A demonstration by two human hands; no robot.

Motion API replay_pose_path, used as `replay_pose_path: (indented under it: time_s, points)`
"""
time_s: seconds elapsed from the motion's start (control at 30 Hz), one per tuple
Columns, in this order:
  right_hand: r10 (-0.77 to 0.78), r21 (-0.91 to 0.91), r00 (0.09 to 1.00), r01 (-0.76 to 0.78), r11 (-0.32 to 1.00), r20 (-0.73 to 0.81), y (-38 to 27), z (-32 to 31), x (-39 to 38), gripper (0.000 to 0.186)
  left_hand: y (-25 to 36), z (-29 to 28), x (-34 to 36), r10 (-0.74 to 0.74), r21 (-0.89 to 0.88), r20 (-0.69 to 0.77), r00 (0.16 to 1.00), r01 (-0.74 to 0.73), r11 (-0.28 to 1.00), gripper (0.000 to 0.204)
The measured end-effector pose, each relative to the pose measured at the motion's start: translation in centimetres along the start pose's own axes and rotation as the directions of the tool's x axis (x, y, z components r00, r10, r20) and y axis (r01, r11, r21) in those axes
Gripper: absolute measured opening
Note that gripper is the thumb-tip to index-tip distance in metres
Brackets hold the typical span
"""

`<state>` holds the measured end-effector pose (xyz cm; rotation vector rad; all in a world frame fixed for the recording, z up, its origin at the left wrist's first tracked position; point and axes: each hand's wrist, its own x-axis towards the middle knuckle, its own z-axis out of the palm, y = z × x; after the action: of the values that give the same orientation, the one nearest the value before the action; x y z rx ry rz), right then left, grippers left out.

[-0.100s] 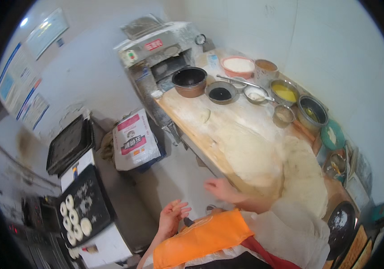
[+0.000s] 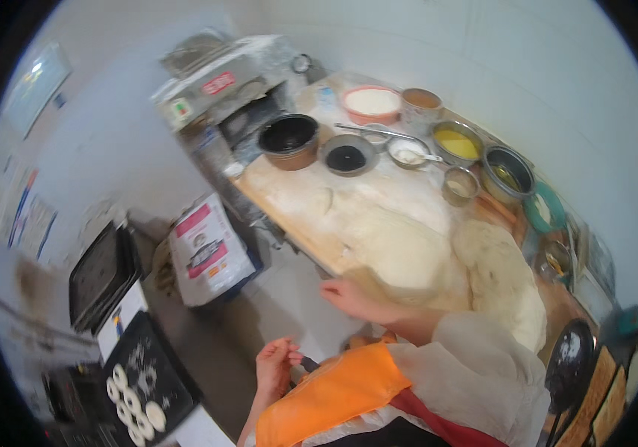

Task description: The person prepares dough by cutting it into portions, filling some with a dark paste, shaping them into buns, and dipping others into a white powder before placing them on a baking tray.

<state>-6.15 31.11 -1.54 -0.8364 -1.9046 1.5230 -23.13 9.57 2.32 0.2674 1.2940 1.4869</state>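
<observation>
My left hand (image 2: 275, 365) is low in the middle, in the air beside the orange cloth (image 2: 345, 386) at my front. Its fingers are half bent and a little apart, and I see nothing held in them. My right hand (image 2: 358, 299) reaches leftward past the table's front edge, fingers loosely curled together with nothing visible in them. Just beyond it, a wide pale sheet of dough (image 2: 397, 246) lies on the floured table (image 2: 282, 186). A second, thicker piece of dough (image 2: 501, 279) lies to its right, by my right sleeve.
Along the back stand a dark pot (image 2: 289, 141), a bowl of black stuff (image 2: 346, 156), a pink bowl of white powder (image 2: 372, 105) and a bowl of yellow liquid (image 2: 457, 144). A floury machine (image 2: 222, 97) stands far left. Dough rings lie on a black tray (image 2: 155, 372).
My view has swung, so the machine and trays sit further left. My right hand appears further left and slightly higher. My left hand's fingers look more bent.
</observation>
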Motion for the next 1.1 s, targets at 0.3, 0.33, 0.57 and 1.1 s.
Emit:
replay_pose_path:
  time_s: [0.3, 0.33, 0.57, 1.1]
  points:
    - [-0.093, -0.272, 0.86, -0.055, 0.961, -0.502, 5.4, -5.6, 14.1, 0.023, 1.8, -2.1, 24.4, -0.387, 0.008, 0.114, 0.915, 0.389, 0.921, 0.025]
    - [-0.054, -0.248, 0.817, -0.11, 0.963, -0.574, 6.2, -6.6, 14.8, 0.024, 3.7, -1.4, 27.3, -0.414, 0.055, 0.131, 0.901, 0.41, 0.91, 0.029]
    - [0.179, 0.057, 0.329, -0.35, 0.935, -0.927, 5.6, -14.1, 9.7, 0.03, 10.9, 10.7, 41.4, -0.4, 0.42, 0.45, 0.798, 0.206, 0.884, 0.014]
    - [0.195, 0.275, -0.675, -0.012, 0.961, -0.712, 2.5, -38.4, -19.5, 0.052, 4.2, 24.5, 39.7, -0.663, 0.622, 0.523, 0.535, 0.293, 0.726, 0.01]
